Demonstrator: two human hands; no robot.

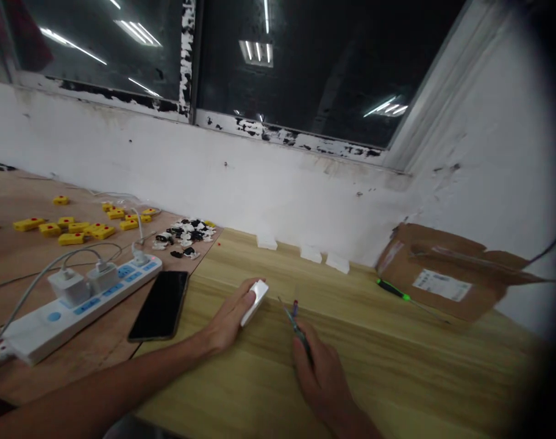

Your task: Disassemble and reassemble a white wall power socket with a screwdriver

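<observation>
My left hand grips a small white rectangular block, thumb over its face, tilted above the wooden tabletop. To its right, my right hand is closed around a screwdriver, whose thin tip points up and left toward the white block. Tip and block are apart. A small purple-and-red item shows just behind the shaft; I cannot tell what it is. The palm side of my right hand is hidden.
A black phone and a white power strip with plugs lie left. Behind them are yellow pieces and a black-and-white parts pile. White blocks line the wall. A green-black screwdriver lies by a cardboard box.
</observation>
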